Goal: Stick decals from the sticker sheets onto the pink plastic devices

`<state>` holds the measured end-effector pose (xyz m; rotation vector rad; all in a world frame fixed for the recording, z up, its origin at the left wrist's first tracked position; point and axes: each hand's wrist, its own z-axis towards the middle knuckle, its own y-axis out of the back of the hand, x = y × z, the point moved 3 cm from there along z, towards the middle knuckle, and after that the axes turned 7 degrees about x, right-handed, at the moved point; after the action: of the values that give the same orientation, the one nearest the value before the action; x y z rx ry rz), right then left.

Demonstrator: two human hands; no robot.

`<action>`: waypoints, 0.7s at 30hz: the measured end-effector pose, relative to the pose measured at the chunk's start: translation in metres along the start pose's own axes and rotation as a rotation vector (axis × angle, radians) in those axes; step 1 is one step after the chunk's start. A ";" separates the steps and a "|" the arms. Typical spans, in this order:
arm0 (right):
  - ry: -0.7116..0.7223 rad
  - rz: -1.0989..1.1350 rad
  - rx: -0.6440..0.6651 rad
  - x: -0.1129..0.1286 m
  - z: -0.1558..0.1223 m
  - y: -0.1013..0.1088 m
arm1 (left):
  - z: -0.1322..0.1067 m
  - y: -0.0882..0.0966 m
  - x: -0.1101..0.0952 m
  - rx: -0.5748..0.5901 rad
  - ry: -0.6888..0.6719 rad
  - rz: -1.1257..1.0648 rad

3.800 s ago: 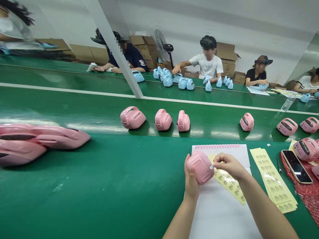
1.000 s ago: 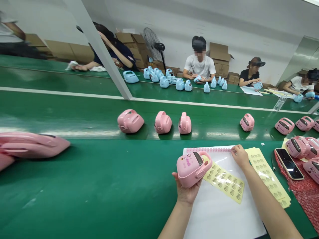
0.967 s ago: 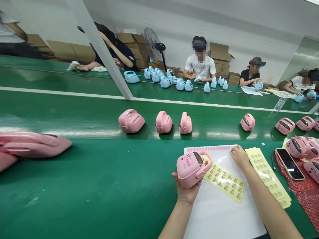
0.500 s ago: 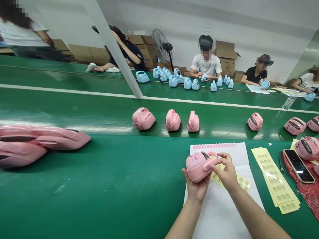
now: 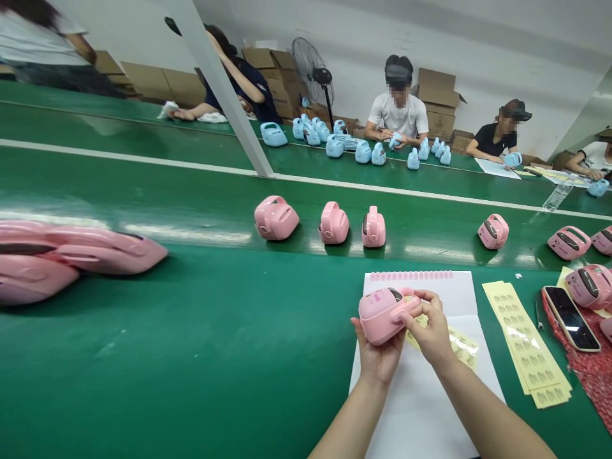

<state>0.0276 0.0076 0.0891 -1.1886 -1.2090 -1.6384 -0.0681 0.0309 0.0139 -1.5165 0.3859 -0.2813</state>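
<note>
A pink plastic case with a carry handle [image 5: 381, 313] is held above a white paper sheet [image 5: 421, 408]. My left hand [image 5: 380, 357] supports it from below, thumb up along its left side. With fingers and thumb, my right hand [image 5: 430, 325] grips the handle end at the right. Printed decoration and a dark window show on the case. Under my hands, a yellow sticker sheet [image 5: 463, 347] lies on the paper, partly covered. Along the paper's top edge runs a row of small pink pieces [image 5: 411, 275].
Yellow sticker strips [image 5: 526, 344] and a phone [image 5: 571, 317] lie to the right, beside red wrap [image 5: 593, 376]. Several pink cases [image 5: 335, 223] stand on the green belt; more lie at left [image 5: 105, 250]. Across it, people handle blue cases [image 5: 363, 152]. A slanted post [image 5: 224, 95] rises mid-left.
The camera view has shifted slightly. Both hands keep their hold on the pink case, which looks turned a little.
</note>
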 end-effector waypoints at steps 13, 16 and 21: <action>0.192 -0.462 0.011 0.010 0.008 0.009 | 0.000 0.000 0.004 0.065 0.017 -0.103; 0.138 -0.477 0.017 -0.010 0.033 0.028 | -0.001 0.000 0.004 0.096 0.039 -0.063; -0.018 -0.597 -0.126 -0.059 0.086 0.077 | -0.002 -0.002 -0.001 0.068 0.069 -0.030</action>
<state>0.1357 0.0733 0.0619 -0.9656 -1.5935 -2.1637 -0.0695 0.0288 0.0161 -1.4494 0.4047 -0.3674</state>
